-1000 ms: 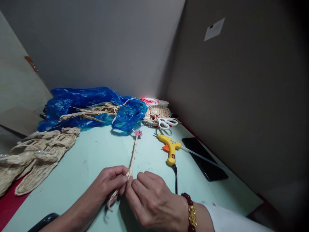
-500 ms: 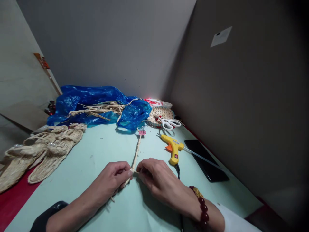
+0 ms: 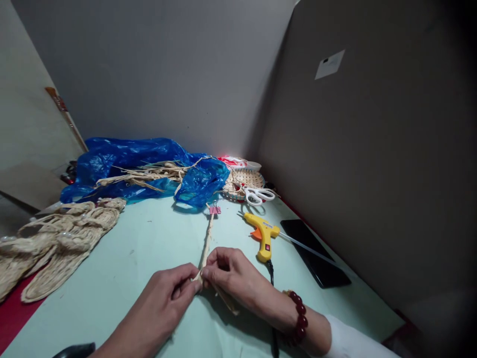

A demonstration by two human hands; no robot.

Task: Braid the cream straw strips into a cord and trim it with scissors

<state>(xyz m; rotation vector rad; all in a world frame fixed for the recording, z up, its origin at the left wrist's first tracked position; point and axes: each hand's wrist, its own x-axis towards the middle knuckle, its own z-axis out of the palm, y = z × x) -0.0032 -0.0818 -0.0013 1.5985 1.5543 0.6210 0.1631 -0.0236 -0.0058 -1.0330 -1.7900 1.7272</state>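
Observation:
A thin braided straw cord [image 3: 207,237] lies stretched on the pale green table [image 3: 141,248], its far end held by a small pink binder clip [image 3: 214,210]. My left hand [image 3: 169,293] pinches the near end of the braid with thumb and fingers closed. My right hand [image 3: 231,276], with a dark red bead bracelet [image 3: 298,318] on the wrist, is closed on the same spot from the right. A loose straw strand [image 3: 225,301] trails out under my right hand toward me.
A yellow glue gun [image 3: 263,234] with a black cord lies right of the braid, beside a black phone [image 3: 315,252]. White scissors [image 3: 257,195] rest on a woven basket [image 3: 244,179]. A blue plastic bag [image 3: 137,169] holds raw straw. Woven straw sandals [image 3: 55,243] lie at the left.
Both hands have shifted slightly along the braid's near end; a loose strand now trails out to the right under my right hand instead of down left. The view has wobbled.

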